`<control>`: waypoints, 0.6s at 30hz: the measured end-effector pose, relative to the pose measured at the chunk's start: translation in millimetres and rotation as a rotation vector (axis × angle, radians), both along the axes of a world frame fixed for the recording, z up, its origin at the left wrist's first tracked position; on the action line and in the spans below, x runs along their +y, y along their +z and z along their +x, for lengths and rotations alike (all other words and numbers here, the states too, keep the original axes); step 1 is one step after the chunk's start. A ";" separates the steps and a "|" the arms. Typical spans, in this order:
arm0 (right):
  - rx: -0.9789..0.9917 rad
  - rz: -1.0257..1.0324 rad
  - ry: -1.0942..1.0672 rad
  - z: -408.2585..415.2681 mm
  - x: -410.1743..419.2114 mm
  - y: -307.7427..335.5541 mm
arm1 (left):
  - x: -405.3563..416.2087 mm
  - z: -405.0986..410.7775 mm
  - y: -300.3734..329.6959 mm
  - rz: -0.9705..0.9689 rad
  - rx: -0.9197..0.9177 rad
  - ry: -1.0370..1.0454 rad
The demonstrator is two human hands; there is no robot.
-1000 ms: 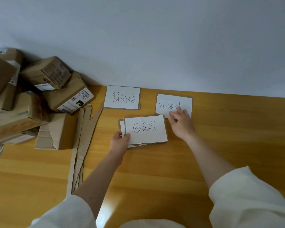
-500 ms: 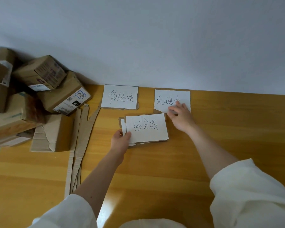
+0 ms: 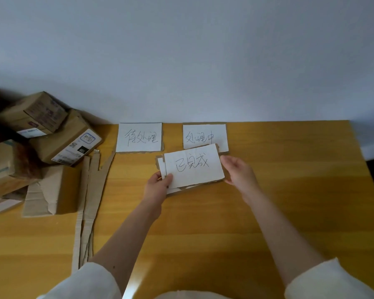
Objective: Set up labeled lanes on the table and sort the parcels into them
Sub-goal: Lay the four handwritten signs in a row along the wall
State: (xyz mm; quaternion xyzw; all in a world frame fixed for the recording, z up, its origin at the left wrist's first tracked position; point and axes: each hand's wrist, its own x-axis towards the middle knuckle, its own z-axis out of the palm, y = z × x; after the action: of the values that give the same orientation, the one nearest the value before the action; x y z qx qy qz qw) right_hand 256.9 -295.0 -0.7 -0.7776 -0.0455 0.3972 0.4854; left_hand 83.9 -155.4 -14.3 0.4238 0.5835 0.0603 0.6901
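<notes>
Two handwritten white label cards lie flat against the wall on the wooden table (image 3: 268, 212): one card (image 3: 139, 137) at the left, a second card (image 3: 205, 136) to its right. In front of them my left hand (image 3: 158, 185) grips the lower left corner of a small stack of label cards (image 3: 192, 167), the top one bearing handwriting. My right hand (image 3: 239, 171) has its fingers at the stack's right edge. The stack overlaps the lower edge of the second card. A pile of brown cardboard parcels (image 3: 41, 143) sits at the table's left end.
Torn cardboard strips (image 3: 86, 203) lie on the table between the parcels and my left arm. A flattened cardboard piece (image 3: 52, 190) rests in front of the pile. The table's right edge (image 3: 367, 169) is in view, with the wall directly behind.
My right hand has left the second label card, now flat by the wall, and come to the right edge of the stack. My left hand keeps its grip.
</notes>
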 end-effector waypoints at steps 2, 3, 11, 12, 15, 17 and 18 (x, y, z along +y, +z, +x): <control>0.107 0.013 -0.022 -3.3 -15.4 7.0 | -7.5 4.9 5.6 -0.035 -0.050 -0.007; 0.141 0.019 -0.028 -4.8 -22.3 9.0 | -11.6 7.0 8.4 -0.051 -0.072 -0.018; 0.112 0.172 -0.272 -7.5 -62.7 23.4 | -44.1 21.1 27.9 -0.030 -0.141 -0.194; 0.102 0.176 -0.285 -6.1 -67.1 24.3 | -46.6 22.7 30.0 -0.025 -0.145 -0.217; 0.090 0.176 -0.307 -1.3 -79.9 27.0 | -53.3 27.4 34.2 -0.019 -0.151 -0.258; 0.091 0.182 -0.335 3.9 -88.3 28.6 | -58.1 32.7 35.7 -0.022 -0.154 -0.262; 0.089 0.181 -0.348 6.9 -92.0 29.0 | -60.8 36.0 36.2 -0.023 -0.154 -0.263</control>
State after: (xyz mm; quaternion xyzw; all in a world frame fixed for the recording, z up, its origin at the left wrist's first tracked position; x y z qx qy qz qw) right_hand 263.7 -387.0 28.3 -0.7085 0.0754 0.3354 0.6162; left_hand 119.9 -216.2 21.9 0.4827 0.4691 -0.0050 0.7395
